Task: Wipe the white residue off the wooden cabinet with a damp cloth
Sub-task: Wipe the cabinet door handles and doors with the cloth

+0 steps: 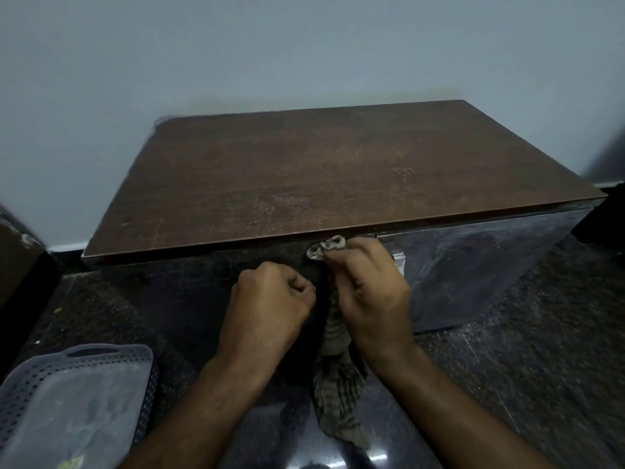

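A low dark wooden cabinet (pixel 321 170) stands against the wall, its brown top showing faint whitish smears near the front middle and right. My right hand (pixel 370 292) grips a checked cloth (pixel 340 390); a bunched pale end of it sticks out above my fingers against the cabinet's front, just under the top edge. The rest of the cloth hangs down between my forearms. My left hand (pixel 270 299) is curled into a fist beside it, in front of the cabinet's dark front panel; whether it holds part of the cloth is hidden.
A grey perforated plastic basket (pixel 74 401) sits on the dark speckled floor (pixel 524 350) at the lower left. A metal fitting (pixel 399 260) shows on the cabinet front right of my right hand. Another dark piece of furniture (pixel 17 252) stands at the left edge.
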### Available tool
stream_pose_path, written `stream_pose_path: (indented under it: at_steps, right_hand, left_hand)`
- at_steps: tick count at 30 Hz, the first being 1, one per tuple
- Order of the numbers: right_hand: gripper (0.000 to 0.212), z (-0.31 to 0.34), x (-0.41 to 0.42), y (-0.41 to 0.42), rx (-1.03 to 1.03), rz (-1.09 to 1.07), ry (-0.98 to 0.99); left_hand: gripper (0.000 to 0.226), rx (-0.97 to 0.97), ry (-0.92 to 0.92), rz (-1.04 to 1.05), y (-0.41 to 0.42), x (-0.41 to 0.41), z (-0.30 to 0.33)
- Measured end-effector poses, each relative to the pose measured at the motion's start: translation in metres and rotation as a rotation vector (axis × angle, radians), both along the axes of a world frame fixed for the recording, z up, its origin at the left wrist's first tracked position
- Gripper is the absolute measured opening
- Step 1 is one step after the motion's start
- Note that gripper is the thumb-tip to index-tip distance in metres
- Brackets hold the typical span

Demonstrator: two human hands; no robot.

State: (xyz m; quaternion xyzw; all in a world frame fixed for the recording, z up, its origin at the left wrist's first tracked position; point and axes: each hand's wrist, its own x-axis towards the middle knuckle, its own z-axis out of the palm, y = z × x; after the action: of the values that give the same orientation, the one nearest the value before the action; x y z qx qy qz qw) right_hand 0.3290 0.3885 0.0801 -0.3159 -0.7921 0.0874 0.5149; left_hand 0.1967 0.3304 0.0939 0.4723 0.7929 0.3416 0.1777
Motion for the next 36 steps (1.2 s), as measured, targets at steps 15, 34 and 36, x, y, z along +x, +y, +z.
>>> stream_pose_path:
  at_steps: [15, 34, 36]
  right_hand:
    - [0.010, -0.007, 0.013, 0.004, -0.064, -0.106, 0.136]
    - [0.009, 0.001, 0.016, 0.002, -0.040, -0.121, 0.127]
    - [0.010, -0.002, 0.014, 0.000, -0.115, -0.174, 0.151]
  left_hand:
    - [0.009, 0.031, 0.023, -0.030, 0.003, 0.011, -0.003]
    - [0.004, -0.012, 0.068, 0.024, 0.006, 0.014, -0.001]
    - [0.005, 0.003, 0.072, 0.026, 0.006, 0.013, 0.000]
